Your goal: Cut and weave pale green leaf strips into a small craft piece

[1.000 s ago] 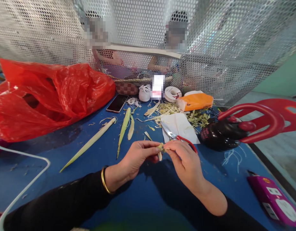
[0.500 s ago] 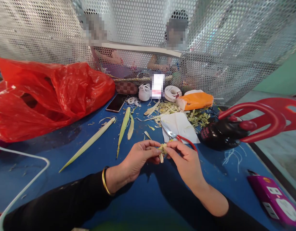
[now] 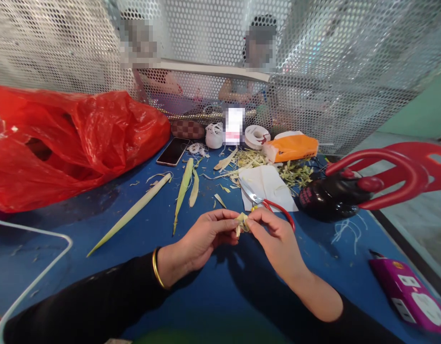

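Note:
Between the fingertips of both hands is a small folded piece of corn husk [image 3: 242, 222], pale yellow-green, with a short end hanging down. My left hand [image 3: 209, 234] pinches its left side, thumb against the fingers. From the right, my right hand [image 3: 275, 238] pinches the other side. Part of the husk is hidden by the fingers. Just beyond my right hand lie red-handled scissors [image 3: 255, 197], partly on a white sheet of paper [image 3: 268, 180]. Long husk leaves [image 3: 134, 212] and narrower green ones [image 3: 184, 191] lie on the blue table [image 3: 206, 306] to the left.
A red plastic bag [image 3: 84, 138] fills the back left near a phone [image 3: 173, 152]. Behind are a white thread ball [image 3: 213, 136], a spool [image 3: 257, 137] and an orange packet [image 3: 294, 147]. Right: a black bottle [image 3: 328, 198] and purple box [image 3: 408, 291]. People sit beyond the perforated screen [image 3: 206, 28].
The folded husk piece has turned slightly between my fingertips, and its hanging end sits a little higher and further left. Both hands keep their pinch in nearly the same place.

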Motion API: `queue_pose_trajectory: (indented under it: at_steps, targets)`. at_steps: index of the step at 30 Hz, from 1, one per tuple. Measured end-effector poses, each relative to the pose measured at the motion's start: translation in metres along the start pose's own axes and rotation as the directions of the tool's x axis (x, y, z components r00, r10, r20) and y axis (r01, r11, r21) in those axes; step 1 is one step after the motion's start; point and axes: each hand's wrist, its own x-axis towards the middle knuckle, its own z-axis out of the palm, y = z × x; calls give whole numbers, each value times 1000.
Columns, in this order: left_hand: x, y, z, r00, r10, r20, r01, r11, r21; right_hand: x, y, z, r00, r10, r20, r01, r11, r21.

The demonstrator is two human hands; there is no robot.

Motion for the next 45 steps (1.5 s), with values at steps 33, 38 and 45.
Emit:
queue_pose_trajectory:
  at_steps: [33, 38, 45]
  targets:
    - [2, -2, -3, 999, -43, -1, 43, 998, -34, 0, 1, 2, 1000, 17, 25, -15, 998, -68]
    - [0, -1, -3, 999, 9, -35, -7, 999, 54, 0, 2, 2, 999, 36, -24, -38, 994, -103]
    - [-3, 1, 3, 997, 61, -38, -56, 993, 105, -1, 3, 3, 995, 79, -64, -80, 996, -25]
